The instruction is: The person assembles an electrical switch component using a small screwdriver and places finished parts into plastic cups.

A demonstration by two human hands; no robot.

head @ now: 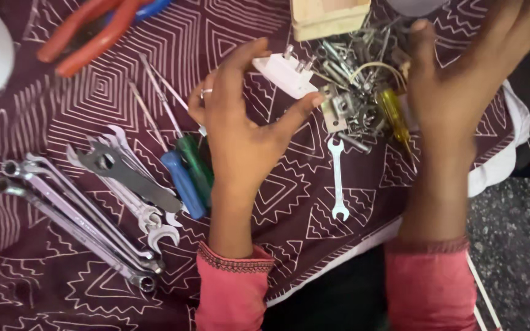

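My left hand point(240, 122) holds a white electrical plug point(284, 73) with metal pins between thumb and fingers, lifted above the patterned maroon cloth point(81, 92). A ring sits on one finger. My right hand point(461, 79) is raised at the right, blurred, fingers spread, over a pile of small metal parts point(354, 86); nothing shows in its grasp. A yellow-handled screwdriver point(395, 113) lies beside that pile, just left of my right wrist. A small open-end spanner point(338, 178) lies between my two forearms.
Blue and green screwdrivers point(188, 175) lie left of my left wrist. Several spanners point(124, 178) and long ring wrenches point(75, 220) lie at the left. Red-handled pliers point(90, 34) sit top left, a wooden box point(329, 17) at top centre. The cloth's edge runs along the lower right.
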